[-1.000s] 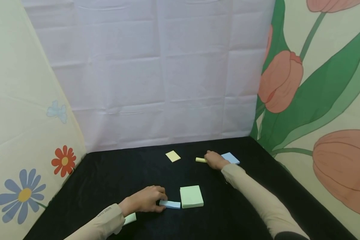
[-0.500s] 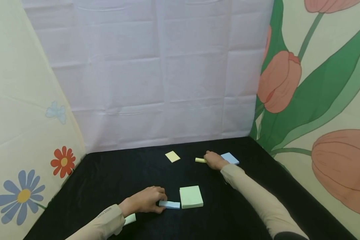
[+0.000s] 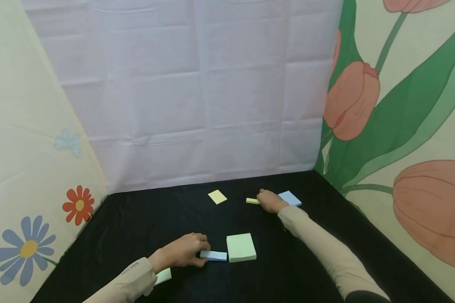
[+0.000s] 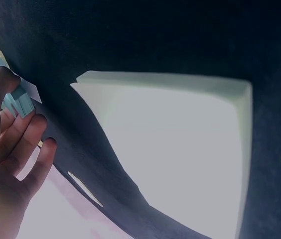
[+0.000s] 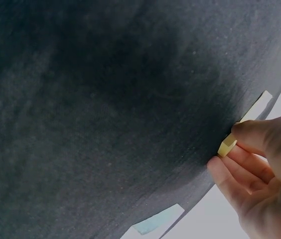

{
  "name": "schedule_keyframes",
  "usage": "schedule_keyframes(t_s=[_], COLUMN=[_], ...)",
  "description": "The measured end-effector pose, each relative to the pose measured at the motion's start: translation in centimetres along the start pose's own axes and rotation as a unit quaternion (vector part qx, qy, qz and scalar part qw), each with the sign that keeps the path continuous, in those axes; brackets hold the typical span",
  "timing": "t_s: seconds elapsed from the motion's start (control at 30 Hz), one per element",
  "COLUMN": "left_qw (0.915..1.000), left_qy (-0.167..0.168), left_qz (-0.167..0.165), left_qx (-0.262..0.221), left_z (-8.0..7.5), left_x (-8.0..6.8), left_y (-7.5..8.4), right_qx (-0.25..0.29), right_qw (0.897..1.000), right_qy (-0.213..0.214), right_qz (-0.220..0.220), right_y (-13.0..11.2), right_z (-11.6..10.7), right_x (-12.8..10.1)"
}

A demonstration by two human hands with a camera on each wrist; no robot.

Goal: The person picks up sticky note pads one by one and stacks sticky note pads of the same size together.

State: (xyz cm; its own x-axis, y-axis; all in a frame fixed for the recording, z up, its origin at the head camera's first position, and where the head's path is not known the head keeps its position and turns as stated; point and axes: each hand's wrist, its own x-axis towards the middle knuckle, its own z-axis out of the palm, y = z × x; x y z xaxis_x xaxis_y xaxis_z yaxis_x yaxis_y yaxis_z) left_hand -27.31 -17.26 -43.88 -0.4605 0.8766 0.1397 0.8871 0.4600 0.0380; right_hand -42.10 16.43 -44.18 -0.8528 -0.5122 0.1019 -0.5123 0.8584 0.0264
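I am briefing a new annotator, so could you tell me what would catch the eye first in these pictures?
First, the two hands on the black tabletop: the left hand pinches a blue sticky pad near the front, beside a larger green sticky pad. Farther back, the right hand grips a yellow sticky pad, with another blue pad just behind it. Bright flower-print walls frame the scene.

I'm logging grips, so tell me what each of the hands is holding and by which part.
The left hand pinches the blue pad by its left end. The right hand pinches the yellow pad by its right end. Both pads lie on the black cloth.
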Motion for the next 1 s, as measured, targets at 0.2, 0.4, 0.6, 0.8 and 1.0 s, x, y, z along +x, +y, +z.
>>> schedule_keyframes(t_s=[0.2,0.4,0.6,0.8,1.0], left_qw=[1.0000,0.9995,0.9995,0.9997,0.9995], left_qy=[0.000,0.026,0.028,0.024,0.028], left_qz=[-0.003,0.018,0.015,0.004,-0.001], left_qx=[-0.005,0.004,0.007,-0.006,-0.017], left_z=[0.1,-0.2,-0.4,-0.7,-1.3], left_x=[-0.1,0.0,0.4,0.5,0.5], left_y=[-0.2,-0.3,-0.3,-0.4,-0.6], right_qx=[-0.005,-0.001,-0.002,0.000,0.003], right_qw=[1.000,1.000,1.000,1.000,1.000], right_qy=[-0.003,-0.006,-0.010,-0.005,0.000], right_qz=[0.000,0.006,0.016,0.011,0.010], right_y=[-0.1,-0.3,-0.1,-0.3,-0.3], right_z=[0.1,0.0,0.1,0.1,0.1], right_x=[0.0,0.0,0.2,0.0,-0.1])
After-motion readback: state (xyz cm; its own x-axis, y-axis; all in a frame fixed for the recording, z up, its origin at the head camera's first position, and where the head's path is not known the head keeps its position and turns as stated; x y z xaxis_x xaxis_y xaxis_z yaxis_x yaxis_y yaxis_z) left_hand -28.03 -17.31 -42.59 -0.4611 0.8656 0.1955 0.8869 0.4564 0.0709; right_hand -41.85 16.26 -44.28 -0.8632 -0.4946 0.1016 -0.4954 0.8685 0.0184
